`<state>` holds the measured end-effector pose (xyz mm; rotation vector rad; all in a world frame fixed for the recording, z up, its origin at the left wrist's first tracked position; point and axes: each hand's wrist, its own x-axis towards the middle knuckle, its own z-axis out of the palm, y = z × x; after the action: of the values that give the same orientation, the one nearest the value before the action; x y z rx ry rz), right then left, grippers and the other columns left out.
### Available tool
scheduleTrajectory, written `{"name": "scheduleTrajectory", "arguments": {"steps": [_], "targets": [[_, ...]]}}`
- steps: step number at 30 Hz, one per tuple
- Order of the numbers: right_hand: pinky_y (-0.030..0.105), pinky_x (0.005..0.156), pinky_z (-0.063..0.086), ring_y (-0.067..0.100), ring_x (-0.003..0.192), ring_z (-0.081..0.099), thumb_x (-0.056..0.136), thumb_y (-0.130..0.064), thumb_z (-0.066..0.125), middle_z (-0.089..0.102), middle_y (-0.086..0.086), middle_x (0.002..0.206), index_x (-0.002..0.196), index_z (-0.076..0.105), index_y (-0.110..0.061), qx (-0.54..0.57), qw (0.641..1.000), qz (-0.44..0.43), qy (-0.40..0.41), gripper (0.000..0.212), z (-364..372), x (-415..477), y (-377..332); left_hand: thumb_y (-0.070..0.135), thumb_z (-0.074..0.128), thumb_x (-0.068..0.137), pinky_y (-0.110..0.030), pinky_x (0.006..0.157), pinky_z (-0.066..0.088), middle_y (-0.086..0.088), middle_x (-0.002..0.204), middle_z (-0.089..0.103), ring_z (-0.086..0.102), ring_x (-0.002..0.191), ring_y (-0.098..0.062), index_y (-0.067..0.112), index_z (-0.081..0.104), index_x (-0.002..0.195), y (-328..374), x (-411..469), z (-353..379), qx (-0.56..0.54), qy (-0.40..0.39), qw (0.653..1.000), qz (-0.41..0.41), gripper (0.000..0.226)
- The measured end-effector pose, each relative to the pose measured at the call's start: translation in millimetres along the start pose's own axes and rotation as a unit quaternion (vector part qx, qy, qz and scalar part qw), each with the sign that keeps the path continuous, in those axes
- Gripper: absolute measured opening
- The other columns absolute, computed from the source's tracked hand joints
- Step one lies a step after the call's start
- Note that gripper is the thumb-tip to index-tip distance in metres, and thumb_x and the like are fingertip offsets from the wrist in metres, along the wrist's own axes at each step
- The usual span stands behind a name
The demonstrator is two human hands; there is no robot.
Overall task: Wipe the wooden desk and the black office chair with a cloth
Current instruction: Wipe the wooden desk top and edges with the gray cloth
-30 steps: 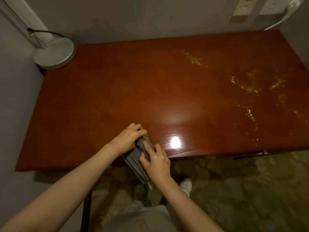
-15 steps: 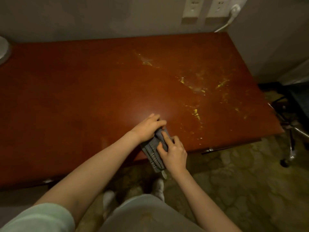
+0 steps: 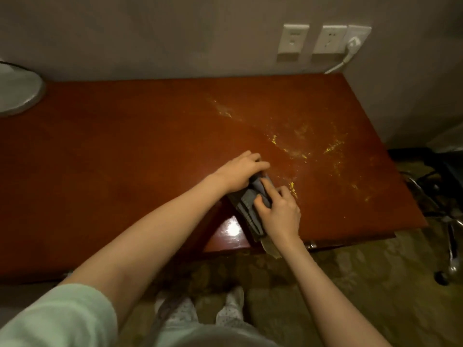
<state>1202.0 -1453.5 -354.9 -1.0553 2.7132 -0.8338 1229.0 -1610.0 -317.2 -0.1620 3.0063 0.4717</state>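
Head view: both hands meet on the cloth (image 3: 246,200), a folded grey pad lying on the desk (image 3: 125,159) close to its front edge, the near end reaching that edge; the left hand (image 3: 240,171) curls over the far end, the right hand (image 3: 279,212) pinches the near part with thumb and bent fingers, so the two hands sit almost touching, both clamped on the cloth.

The step looks like readying or folding the pad before a stroke; to do it well, I would flatten the fold so a broad face meets the wood, then press with one palm and sweep right and away, into the yellow specks (image 3: 300,151) scattered over the right half; overlapping passes should gather the grit rather than spread it, and it may scratch the gloss if dragged hard.

Edges and room: the desk backs onto the wall, with sockets (image 3: 293,41) and a plug (image 3: 353,42) above the far right corner, so far strokes must stop short of the cord; the right end meets a side wall at the back; the lamp base (image 3: 17,93) stands at the far left, well apart from the hands; between lies open wood for long strokes; the chair (image 3: 451,169), dark and partly out of frame, waits just beyond the right end, not yet wiped.
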Motion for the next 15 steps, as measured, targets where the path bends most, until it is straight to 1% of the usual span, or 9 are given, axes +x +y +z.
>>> {"name": "scheduleTrajectory", "arguments": {"steps": [4, 8, 11, 15], "targets": [[0.033, 0.071, 0.042, 0.026, 0.09, 0.055, 0.092, -0.031, 0.055, 0.053, 0.007, 0.102, 0.134, 0.051, -0.026, 0.032, 0.996, -0.073, -0.039, 0.043, 27, 34, -69, -0.008, 0.045, 0.083, -0.039, 0.086, 0.039, -0.012, 0.119, 0.045, 0.039, 0.107, -0.027, 0.011, 0.048, 0.12, -66, -44, -34, 0.005, 0.056, 0.996, -0.074, 0.042], [0.031, 0.071, 0.038, 0.025, 0.093, 0.054, 0.093, -0.032, 0.053, 0.051, 0.007, 0.105, 0.137, 0.047, -0.027, 0.043, 0.987, -0.134, -0.083, 0.046, 70, 64, -145, -0.008, 0.044, 0.082, -0.038, 0.084, 0.039, -0.01, 0.116, 0.046, 0.041, 0.104, -0.027, 0.011, 0.049, 0.114, -143, -94, -57, 0.013, 0.085, 0.985, -0.152, 0.038], [0.029, 0.07, 0.034, 0.027, 0.094, 0.053, 0.093, -0.032, 0.051, 0.05, 0.007, 0.106, 0.139, 0.046, -0.029, 0.038, 0.981, -0.157, -0.106, 0.046, 104, 88, -201, -0.01, 0.042, 0.082, -0.037, 0.08, 0.038, -0.008, 0.112, 0.047, 0.04, 0.1, -0.025, 0.012, 0.05, 0.107, -201, -123, -71, -0.004, 0.111, 0.973, -0.201, 0.034], [0.034, 0.072, 0.039, 0.028, 0.096, 0.052, 0.092, -0.033, 0.052, 0.05, 0.008, 0.107, 0.139, 0.045, -0.029, 0.049, 0.974, -0.176, -0.132, 0.047, 160, 124, -280, -0.007, 0.044, 0.084, -0.04, 0.082, 0.041, -0.008, 0.11, 0.049, 0.042, 0.1, -0.025, 0.012, 0.052, 0.104, -293, -158, -90, -0.021, 0.134, 0.961, -0.241, 0.029]]}}
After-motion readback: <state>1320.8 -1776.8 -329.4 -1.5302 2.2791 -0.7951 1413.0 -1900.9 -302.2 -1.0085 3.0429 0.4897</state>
